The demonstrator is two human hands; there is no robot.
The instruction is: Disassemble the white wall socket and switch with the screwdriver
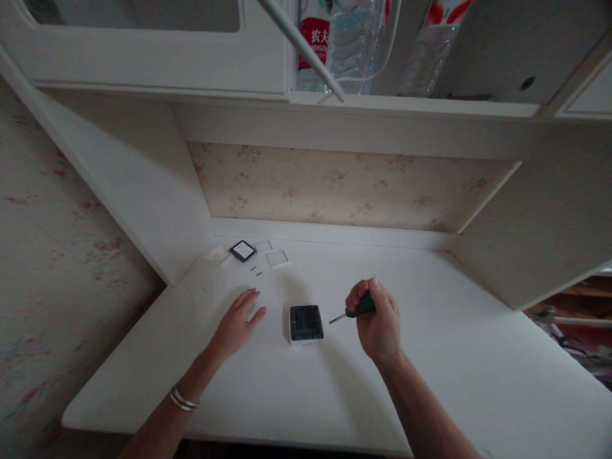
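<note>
My right hand (380, 319) is wrapped round the green handle of a screwdriver (361, 306). Its metal shaft points left, toward a square box with a black face and white sides (306, 323), and the tip is apart from it. The box rests on the white desktop, black face up; it looks like a wall socket or switch on its mounting box. To the left of the box, my left hand (241, 320) lies on the desk with its fingers stretched out, holding nothing. Two small screws (256, 271) lie just beyond its fingertips.
Behind the screws are a black-framed white plate (243, 250), clear square frames (278, 258) and a pale, flat piece (217, 255). An overhead shelf holds plastic bottles (356, 44), and a white rod (303, 48) hangs down from it. Side panels bound the desktop (430, 370).
</note>
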